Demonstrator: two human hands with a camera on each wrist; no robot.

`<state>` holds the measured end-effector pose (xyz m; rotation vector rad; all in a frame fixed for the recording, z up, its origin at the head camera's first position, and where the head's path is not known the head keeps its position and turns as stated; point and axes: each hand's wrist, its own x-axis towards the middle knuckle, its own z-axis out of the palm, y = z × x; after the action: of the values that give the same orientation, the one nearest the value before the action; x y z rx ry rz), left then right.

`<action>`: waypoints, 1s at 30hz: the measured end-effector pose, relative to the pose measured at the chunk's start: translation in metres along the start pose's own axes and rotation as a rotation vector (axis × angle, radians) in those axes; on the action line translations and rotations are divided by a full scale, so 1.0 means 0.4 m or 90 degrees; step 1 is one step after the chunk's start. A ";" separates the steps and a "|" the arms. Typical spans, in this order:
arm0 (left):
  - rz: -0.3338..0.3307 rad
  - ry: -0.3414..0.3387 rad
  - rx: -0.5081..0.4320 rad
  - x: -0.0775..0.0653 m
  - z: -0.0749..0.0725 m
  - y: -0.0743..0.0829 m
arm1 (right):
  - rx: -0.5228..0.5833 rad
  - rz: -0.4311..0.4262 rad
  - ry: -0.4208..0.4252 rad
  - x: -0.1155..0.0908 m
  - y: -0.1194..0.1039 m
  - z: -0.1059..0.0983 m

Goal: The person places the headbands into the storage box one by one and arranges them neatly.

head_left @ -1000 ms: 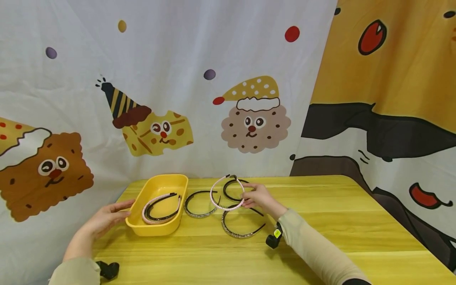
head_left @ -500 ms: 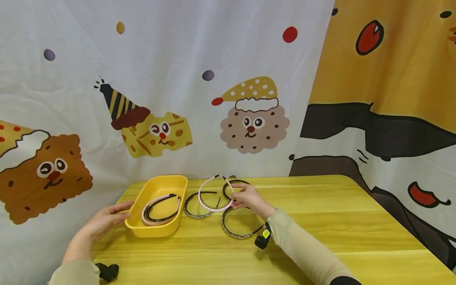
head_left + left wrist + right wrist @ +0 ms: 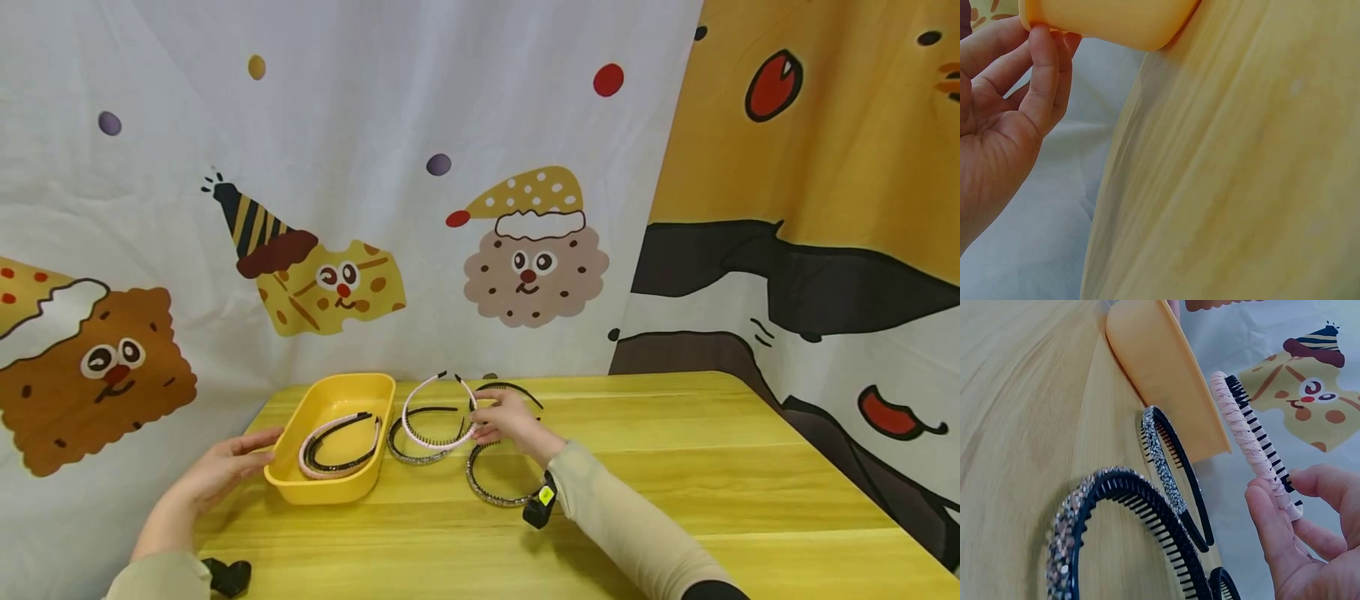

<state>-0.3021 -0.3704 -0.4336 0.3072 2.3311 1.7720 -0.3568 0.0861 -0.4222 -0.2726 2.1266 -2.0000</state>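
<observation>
My right hand [image 3: 512, 423] pinches a pink wrapped headband [image 3: 1244, 434] between thumb and fingers, holding it up with its toothed inner side showing. In the head view this headband overlaps a black headband with silver glitter [image 3: 411, 456] on the table. Nearer lies another glittery headband [image 3: 495, 499], partly behind my right wrist, and a plain black headband [image 3: 517, 386] shows behind the hand. At the left, my left hand [image 3: 225, 469] holds the rim of a yellow tray [image 3: 322, 492] with thumb and fingertips. Inside the tray rest a pink headband [image 3: 306, 450] and a black headband [image 3: 341, 462].
The wood-grain table [image 3: 420, 550] ends at a white curtain [image 3: 360, 100] with cartoon biscuits and cheese. The tray stands at the table's left edge. Each wrist wears a small black camera, such as the right wrist camera [image 3: 537, 508].
My right hand has moved left, carrying the pink headband from above the right-hand headbands to over the glittery one beside the tray. My left hand has stayed at the tray's rim.
</observation>
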 end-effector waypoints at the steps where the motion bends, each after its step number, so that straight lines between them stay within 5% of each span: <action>1: 0.000 0.000 -0.001 0.000 -0.001 0.000 | -0.003 -0.001 -0.002 0.001 -0.001 0.003; 30: 0.016 -0.038 -0.021 0.000 -0.012 -0.011 | 0.026 0.015 -0.018 0.035 -0.011 0.108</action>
<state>-0.3035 -0.3761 -0.4366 0.3796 2.2653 1.7851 -0.3585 0.0405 -0.4206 -0.2668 2.0605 -2.0113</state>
